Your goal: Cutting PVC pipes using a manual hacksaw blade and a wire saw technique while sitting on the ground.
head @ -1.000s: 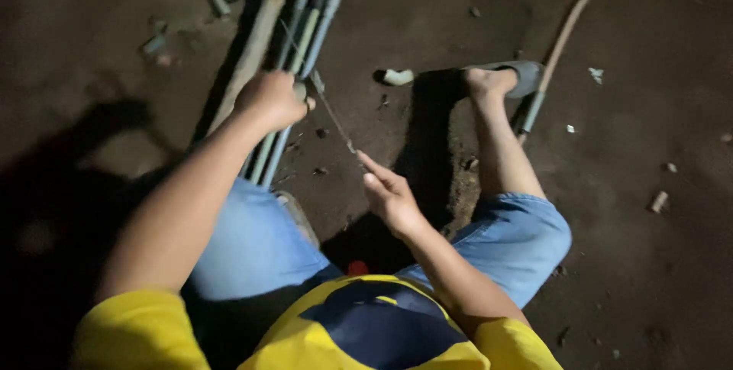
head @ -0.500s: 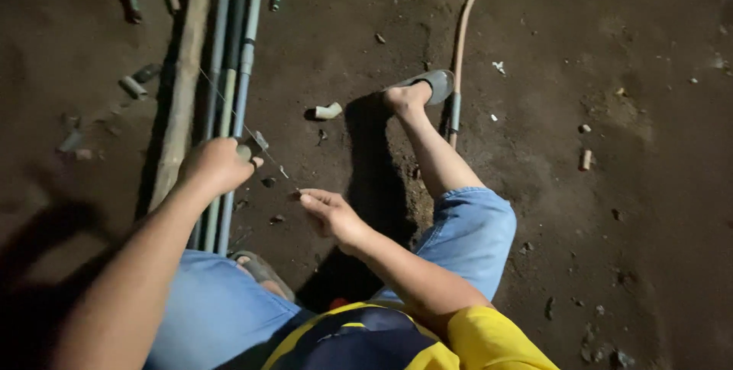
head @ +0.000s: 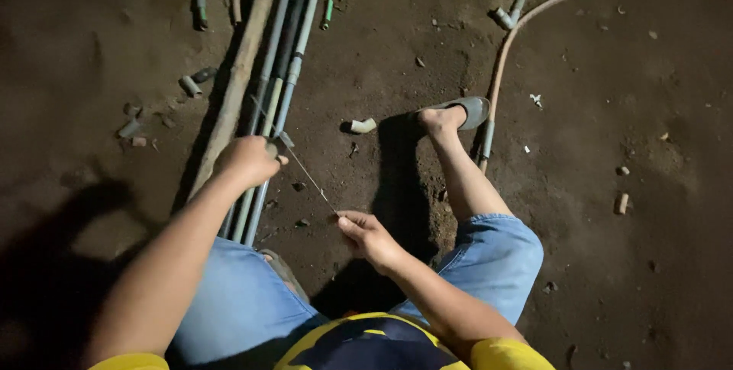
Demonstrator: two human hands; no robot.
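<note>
Left hand grips the pipes; right hand pinches what looks like a thin blade

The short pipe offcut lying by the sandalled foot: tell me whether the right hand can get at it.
Probably yes. The right hand pinches a thin blade, but only bare dirt separates it from the short pipe offcut.

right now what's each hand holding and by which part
The right hand pinches the near end of a thin saw blade. The left hand presses down on the grey pipes, beside the blade.
</note>
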